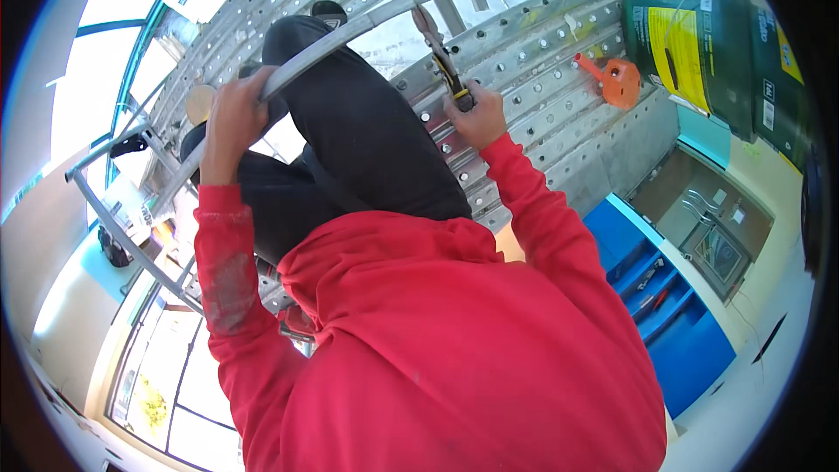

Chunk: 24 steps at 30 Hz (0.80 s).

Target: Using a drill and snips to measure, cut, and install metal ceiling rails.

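Observation:
My left hand [234, 114] is wrapped round a long grey metal profile [367, 21], which slants from beside my left forearm up across my knees to the upper right. My right hand [479, 115] grips yellow-and-black handled metal snips [447, 70]. Their jaws point up at the lower edge of the profile, close to its far end; whether they touch it I cannot tell. My legs in dark trousers are bent under the profile.
I am on perforated metal scaffold planks [542, 44]. To the right lies an orange plastic tool [616, 81], beside green buckets [699, 52] with yellow labels. A scaffold rail [122, 240] stands at left. Below right are blue shelves [651, 297]. Gaps beside the planks show the room below.

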Each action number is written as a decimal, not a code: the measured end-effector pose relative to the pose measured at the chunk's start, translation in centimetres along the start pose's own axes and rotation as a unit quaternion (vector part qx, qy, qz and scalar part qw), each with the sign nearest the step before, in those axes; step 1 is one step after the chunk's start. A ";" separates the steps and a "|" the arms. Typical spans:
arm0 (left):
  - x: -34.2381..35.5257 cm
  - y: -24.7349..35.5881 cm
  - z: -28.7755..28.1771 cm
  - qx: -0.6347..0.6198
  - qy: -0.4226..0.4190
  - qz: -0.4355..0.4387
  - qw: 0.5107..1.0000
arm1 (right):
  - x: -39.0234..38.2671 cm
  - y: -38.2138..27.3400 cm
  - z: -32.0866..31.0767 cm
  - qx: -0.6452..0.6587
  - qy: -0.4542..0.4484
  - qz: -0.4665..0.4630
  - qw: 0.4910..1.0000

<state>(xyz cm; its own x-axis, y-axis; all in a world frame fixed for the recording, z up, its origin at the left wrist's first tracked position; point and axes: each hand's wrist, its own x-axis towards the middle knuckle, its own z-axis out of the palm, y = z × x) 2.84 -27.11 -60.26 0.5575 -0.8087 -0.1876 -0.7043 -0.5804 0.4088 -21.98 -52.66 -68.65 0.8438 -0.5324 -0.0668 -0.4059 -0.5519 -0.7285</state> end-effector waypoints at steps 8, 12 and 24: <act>-0.3 0.0 0.7 -0.009 0.016 -0.008 1.000 | -0.7 -1.1 -2.2 0.089 -0.075 0.043 0.992; -0.5 0.4 0.7 -0.011 0.039 0.005 0.999 | -0.3 -0.9 -3.0 0.175 -0.159 0.099 0.967; -1.2 0.3 0.5 0.022 0.040 -0.006 0.999 | 0.7 -1.1 -2.3 0.080 -0.186 0.071 0.977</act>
<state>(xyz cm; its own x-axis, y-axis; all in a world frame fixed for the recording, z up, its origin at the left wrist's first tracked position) 1.75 -26.37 -60.42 0.5978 -0.7928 -0.1191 -0.7152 -0.5945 0.3676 -21.72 -53.84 -66.32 0.8640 -0.3103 -0.3965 -0.4935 -0.3663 -0.7888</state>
